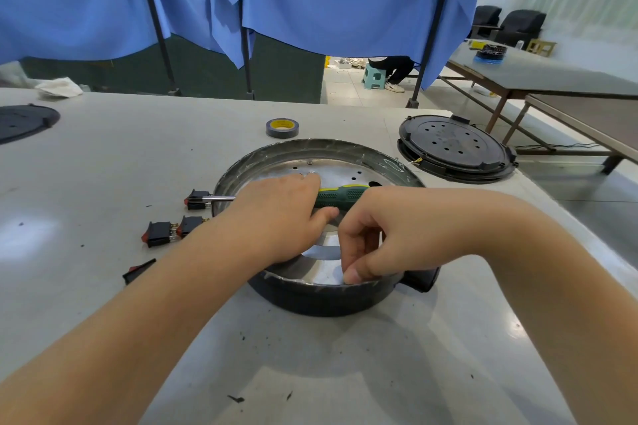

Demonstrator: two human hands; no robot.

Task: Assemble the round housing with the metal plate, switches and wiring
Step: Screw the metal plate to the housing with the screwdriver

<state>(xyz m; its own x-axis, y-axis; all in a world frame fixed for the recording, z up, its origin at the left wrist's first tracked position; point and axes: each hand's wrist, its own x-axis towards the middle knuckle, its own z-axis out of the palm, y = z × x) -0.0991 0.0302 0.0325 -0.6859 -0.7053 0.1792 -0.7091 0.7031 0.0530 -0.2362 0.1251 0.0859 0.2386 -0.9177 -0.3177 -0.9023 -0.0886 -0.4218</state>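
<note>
head view: the round housing (321,293) sits mid-table, the metal plate (328,171) inside it. over it, the left hand (276,217) grips a green screwdriver (340,195); the right hand (376,238) pinches the housing's near rim, fingers curled. switches (172,231) lie left of it.

Four rocker switches (162,233), one round housing (324,297), one screwdriver (340,196), one tape roll (282,128), two black lids (452,148).
</note>
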